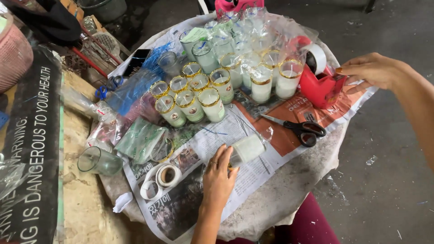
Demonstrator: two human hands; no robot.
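Observation:
My left hand [218, 174] rests on a glass candle [247, 148] that lies on its side in clear plastic wrap on the newspaper. My fingers close around the glass's gold-rimmed end. My right hand [370, 70] reaches to the far right of the table. Its fingertips touch the back of a red tape dispenser [320, 86] that carries a white tape roll [316, 58]. Black-handled scissors [300, 129] lie open between the two hands.
Many gold-rimmed glass candles [211, 103] stand in the middle of the round table [289, 199], several wrapped in plastic at the back. Two tape rolls [162, 177] and an empty glass [100, 161] lie left. Blue scissors [107, 86], a phone [137, 60], plastic bags and a pink basket [13, 54] sit further left.

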